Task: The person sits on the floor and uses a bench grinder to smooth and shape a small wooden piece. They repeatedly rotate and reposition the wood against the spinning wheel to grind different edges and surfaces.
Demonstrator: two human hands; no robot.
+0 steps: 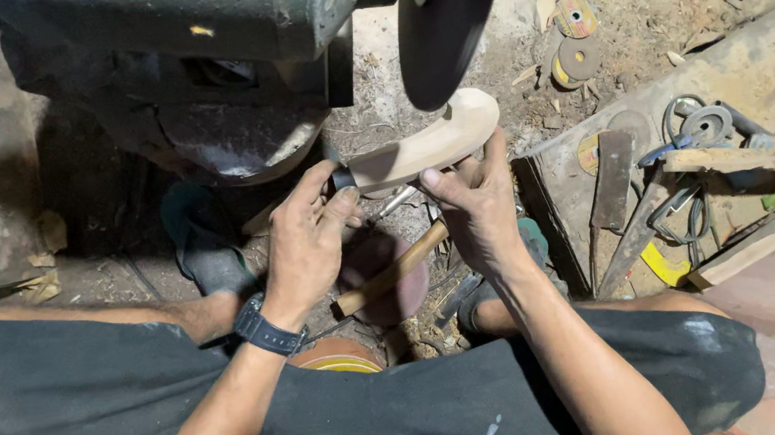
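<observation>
My left hand (305,244) and right hand (475,210) pinch a curved wood piece (428,144) under the disc (436,34); light, stiff, likely dusty; best gripped at its ends.

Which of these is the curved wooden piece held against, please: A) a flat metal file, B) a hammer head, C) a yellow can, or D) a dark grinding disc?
D: both the left hand and the right hand hold the curved wooden piece, whose upper edge meets the dark grinding disc of the machine above it.
</observation>
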